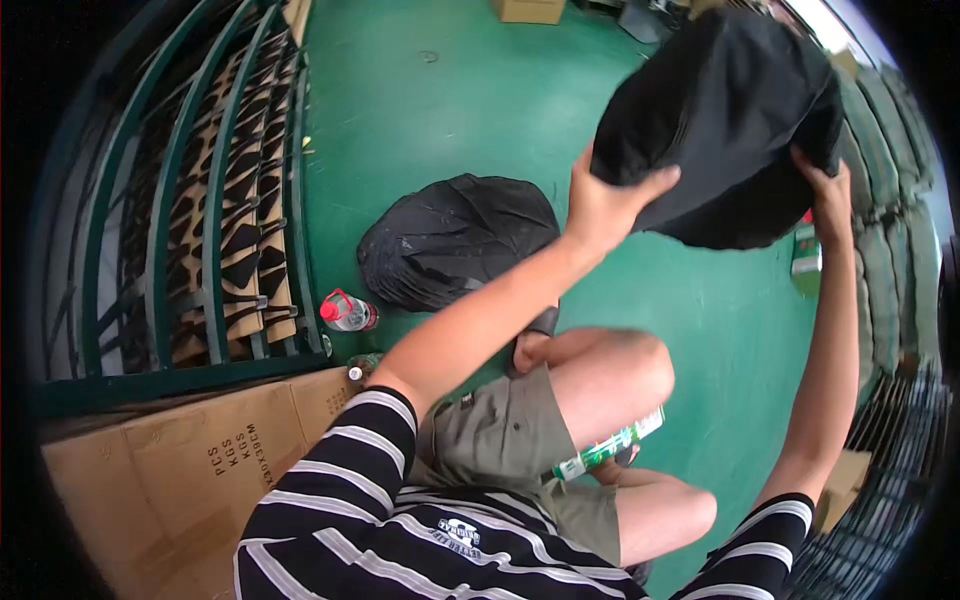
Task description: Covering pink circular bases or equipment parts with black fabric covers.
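Up at the right, I hold a black fabric cover (725, 115) raised over the floor, its lower edge hanging loose. My left hand (612, 208) grips its near left side, thumb stretched along the cloth. On the opposite side, my right hand (828, 198) is closed on the edge, its fingers partly behind the fabric. What the cover is made for cannot be told. A heap of similar black cloth (460, 240) lies on the green floor, left of my left forearm.
A dark green metal rack (212, 220) with brown, black-patterned pieces stands left. Beside it are a red-capped bottle (348, 311) and another bottle (362, 367). A cardboard box (190, 470) is near left. Stacked grey-green bundles (880, 250) line the right; a green-white carton (615, 445) is by my legs.
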A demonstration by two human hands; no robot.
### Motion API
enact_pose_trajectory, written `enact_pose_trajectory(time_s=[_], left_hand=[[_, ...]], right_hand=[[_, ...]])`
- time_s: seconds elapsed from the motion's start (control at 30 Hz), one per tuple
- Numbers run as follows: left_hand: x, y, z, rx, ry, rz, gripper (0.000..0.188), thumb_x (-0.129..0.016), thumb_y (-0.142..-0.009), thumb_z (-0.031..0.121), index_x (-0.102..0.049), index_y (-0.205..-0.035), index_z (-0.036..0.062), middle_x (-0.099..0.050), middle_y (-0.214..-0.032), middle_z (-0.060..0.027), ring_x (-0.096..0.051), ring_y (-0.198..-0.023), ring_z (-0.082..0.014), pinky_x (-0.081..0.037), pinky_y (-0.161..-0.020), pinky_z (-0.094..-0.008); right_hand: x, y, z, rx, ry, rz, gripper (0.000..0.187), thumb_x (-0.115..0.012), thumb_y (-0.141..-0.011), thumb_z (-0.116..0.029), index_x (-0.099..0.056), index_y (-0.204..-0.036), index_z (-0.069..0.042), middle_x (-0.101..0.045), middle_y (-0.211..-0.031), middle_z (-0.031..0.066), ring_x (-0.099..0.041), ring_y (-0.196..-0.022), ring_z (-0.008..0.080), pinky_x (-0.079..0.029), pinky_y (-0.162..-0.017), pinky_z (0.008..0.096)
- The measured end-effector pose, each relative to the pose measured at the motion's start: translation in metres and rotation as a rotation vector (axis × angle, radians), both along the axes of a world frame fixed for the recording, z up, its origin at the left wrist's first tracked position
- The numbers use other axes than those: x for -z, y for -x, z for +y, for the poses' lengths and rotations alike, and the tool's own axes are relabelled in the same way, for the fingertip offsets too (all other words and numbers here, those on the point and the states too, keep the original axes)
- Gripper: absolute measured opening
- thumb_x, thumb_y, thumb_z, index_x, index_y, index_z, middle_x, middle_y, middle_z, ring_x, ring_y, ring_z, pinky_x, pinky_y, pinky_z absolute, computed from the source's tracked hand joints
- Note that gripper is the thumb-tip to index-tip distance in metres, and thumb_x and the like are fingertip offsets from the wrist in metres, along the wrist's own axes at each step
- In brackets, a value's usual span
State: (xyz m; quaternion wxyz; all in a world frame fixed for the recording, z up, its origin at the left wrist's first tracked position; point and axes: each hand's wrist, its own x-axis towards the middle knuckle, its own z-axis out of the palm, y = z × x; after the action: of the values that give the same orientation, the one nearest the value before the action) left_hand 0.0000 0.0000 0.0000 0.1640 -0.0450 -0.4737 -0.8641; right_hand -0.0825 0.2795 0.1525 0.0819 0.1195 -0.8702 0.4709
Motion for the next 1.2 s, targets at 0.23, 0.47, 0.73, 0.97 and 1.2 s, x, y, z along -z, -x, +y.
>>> enact_pose_trajectory(time_s=[0.23,0.47,0.73,0.97,1.2], left_hand=[[0.108,-0.009,-0.004,-0.124,-0.080,-0.300,0.057,-0.085,-0.075,0.027,-0.060,-0.113,-0.0061,-0.067,-0.109,-0.0118,-0.062,-0.101,-0.0179,-0.047,-0.091,-0.0316],[0.166,-0.065,0.025,-0.423,0.220,-0.376,0.043,-0.073,-0.088,0.029,-0.063,-0.103,-0.0097,-0.070,-0.099,-0.0151,-0.064,-0.093,-0.0180,-0.048,-0.082,-0.0313],[0.333,-0.091,0.011,-0.188,-0.163,-1.317,0.102,-0.048,-0.081,0.079,-0.060,-0.112,-0.0175,-0.061,-0.125,-0.0249,-0.059,-0.115,-0.0320,-0.046,-0.096,-0.0369],[0.431,-0.104,-0.064,-0.292,-0.924,-1.203,0.092,-0.069,-0.086,0.050,-0.028,-0.138,-0.0140,-0.034,-0.143,-0.0249,-0.044,-0.128,-0.0333,-0.042,-0.108,-0.0364],[0.366,-0.140,-0.087,0.309,-0.529,-1.455,0.094,-0.078,-0.080,0.040,-0.025,-0.149,0.0046,-0.029,-0.153,-0.0182,-0.031,-0.141,-0.0285,-0.024,-0.115,-0.0448]], right_hand=[[0.062,0.070,-0.085,-0.221,-0.332,-0.144,0.036,-0.078,-0.078,-0.010,-0.064,-0.109,0.003,-0.069,-0.101,0.0028,-0.060,-0.096,0.0110,-0.045,-0.091,0.0279],[0.099,0.086,-0.232,-0.635,-0.740,-0.045,0.053,-0.085,-0.069,-0.022,-0.062,-0.112,0.002,-0.065,-0.105,0.0162,-0.061,-0.102,0.0302,-0.046,-0.095,0.0357],[0.301,0.060,-0.452,-0.978,-1.342,0.192,0.101,-0.087,-0.057,-0.049,-0.044,-0.144,-0.021,-0.041,-0.147,0.0123,-0.034,-0.138,0.0340,-0.029,-0.108,0.0597],[0.295,-0.018,-0.384,-0.790,-0.764,0.305,0.077,-0.078,-0.069,-0.014,-0.046,-0.139,-0.014,-0.040,-0.143,0.0184,-0.034,-0.136,0.0381,-0.028,-0.111,0.0543],[0.193,-0.055,-0.224,-0.326,-0.566,-0.091,0.057,-0.073,-0.081,-0.012,-0.052,-0.134,-0.008,-0.053,-0.132,0.0191,-0.049,-0.124,0.0362,-0.041,-0.104,0.0413]])
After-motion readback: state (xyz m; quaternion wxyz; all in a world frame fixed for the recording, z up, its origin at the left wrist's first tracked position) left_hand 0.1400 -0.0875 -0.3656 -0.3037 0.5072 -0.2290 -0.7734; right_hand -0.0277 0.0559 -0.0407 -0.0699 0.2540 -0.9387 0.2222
